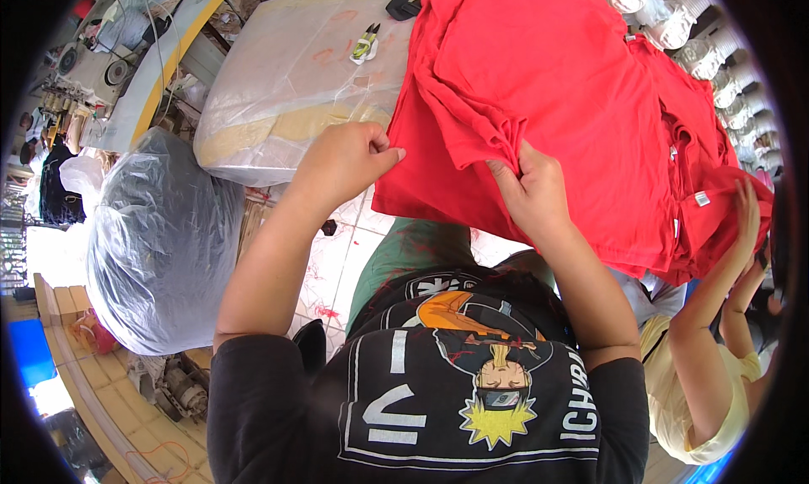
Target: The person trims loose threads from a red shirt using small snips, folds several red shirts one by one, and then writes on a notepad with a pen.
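Note:
A large pile of red garments [539, 71] lies in front of me, small white labels showing along its right side. My right hand [537, 189] pinches a bunched, folded edge of red fabric [497, 134] between thumb and fingers. To the left of that, my left hand [358, 159] is closed with its fingers curled, just beside the pile's left edge; whatever lies inside it, if anything, is hidden. Thread snips [366, 45] with a green-yellow handle rest beyond it on a plastic-wrapped bundle [286, 88].
A clear plastic sack [164, 248] bulges at the left, below a sewing machine [97, 67]. Thread cones [674, 20] line the far right. A co-worker's hand [746, 210] touches the pile's right end. Red thread scraps litter the tiled floor [337, 265].

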Action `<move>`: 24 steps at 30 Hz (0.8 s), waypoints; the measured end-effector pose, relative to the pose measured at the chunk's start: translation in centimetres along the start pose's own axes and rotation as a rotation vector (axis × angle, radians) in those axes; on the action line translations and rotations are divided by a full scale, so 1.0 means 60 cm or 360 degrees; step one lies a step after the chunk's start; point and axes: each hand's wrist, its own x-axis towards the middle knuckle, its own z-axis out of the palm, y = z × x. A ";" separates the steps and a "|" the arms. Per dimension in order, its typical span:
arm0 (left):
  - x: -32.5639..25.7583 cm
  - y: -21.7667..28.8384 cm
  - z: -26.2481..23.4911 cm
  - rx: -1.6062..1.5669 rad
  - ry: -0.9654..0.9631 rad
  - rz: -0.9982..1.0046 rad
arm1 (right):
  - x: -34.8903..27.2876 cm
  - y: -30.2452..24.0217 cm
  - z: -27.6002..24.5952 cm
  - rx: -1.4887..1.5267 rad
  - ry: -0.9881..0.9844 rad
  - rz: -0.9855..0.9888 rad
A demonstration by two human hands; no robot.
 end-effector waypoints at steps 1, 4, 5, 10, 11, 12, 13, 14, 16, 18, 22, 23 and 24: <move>0.004 0.002 -0.002 -0.0107 -0.0013 0.0016 | -0.001 -0.001 0.003 -0.0018 0.0006 -0.0028; 0.018 0.016 -0.004 -0.0582 -0.0147 -0.0017 | -0.001 -0.005 0.009 -0.0061 -0.0078 -0.0005; 0.022 0.022 -0.001 -0.0766 -0.0208 -0.0041 | -0.001 -0.012 0.012 -0.0070 -0.0108 -0.0012; 0.023 0.059 0.025 -0.1427 -0.0245 -0.0094 | -0.005 -0.008 0.034 -0.0264 -0.0114 0.0058; 0.023 0.062 0.026 -0.1502 -0.0258 -0.0075 | -0.005 0.009 0.028 -0.0142 -0.0071 0.0126; 0.023 0.049 0.023 -0.1130 -0.0225 -0.0014 | 0.000 0.022 0.022 0.0071 0.0052 0.0184; 0.024 0.026 0.020 -0.0757 -0.0197 0.0051 | 0.006 0.033 0.015 0.0281 0.0180 0.0243; 0.024 0.004 0.018 -0.0383 -0.0167 0.0114 | 0.008 0.041 0.008 0.0491 0.0309 0.0301; 0.015 -0.036 0.024 0.0358 -0.0196 -0.0099 | 0.015 0.035 -0.011 0.0444 0.0293 0.0396; 0.006 -0.056 0.028 0.0612 -0.0332 -0.0268 | 0.019 0.022 -0.017 0.0424 0.0282 0.0401; 0.001 -0.056 0.024 0.0362 -0.0508 -0.0226 | 0.012 0.011 -0.010 0.0337 0.0224 0.0285; 0.001 -0.050 0.018 0.0355 -0.0473 -0.0146 | 0.010 0.013 -0.008 0.0293 0.0196 0.0268; 0.003 -0.043 0.011 0.0107 -0.0490 -0.0104 | 0.009 0.013 -0.006 0.0298 0.0153 0.0244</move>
